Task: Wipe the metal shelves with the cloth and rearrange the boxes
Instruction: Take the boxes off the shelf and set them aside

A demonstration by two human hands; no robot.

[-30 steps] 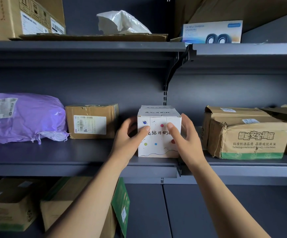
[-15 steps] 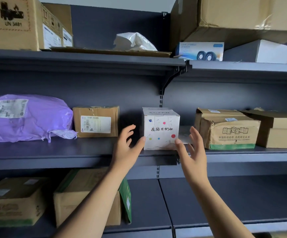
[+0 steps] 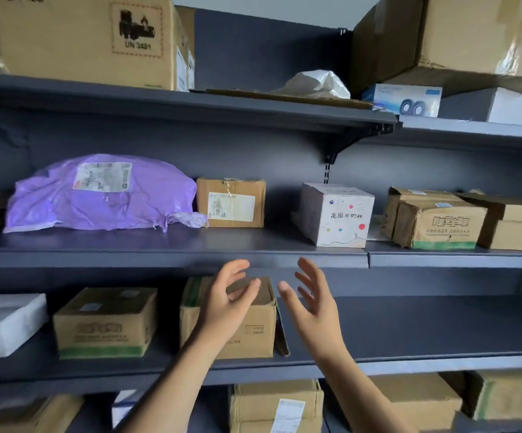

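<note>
A white box with coloured dots stands on the middle metal shelf, near the shelf joint. My left hand and my right hand hover below that shelf's front edge, fingers spread, palms facing each other, holding nothing. Behind my left hand sits an open brown box on the lower shelf. No cloth is in view.
A purple mailer bag and a small labelled carton lie left of the white box. Crumpled brown cartons sit to its right. Large cartons, a plastic bag and a speaker box fill the top shelf.
Both hands let go of the white box and dropped back below the middle shelf. The view pulled back and shifted, showing more shelves.
</note>
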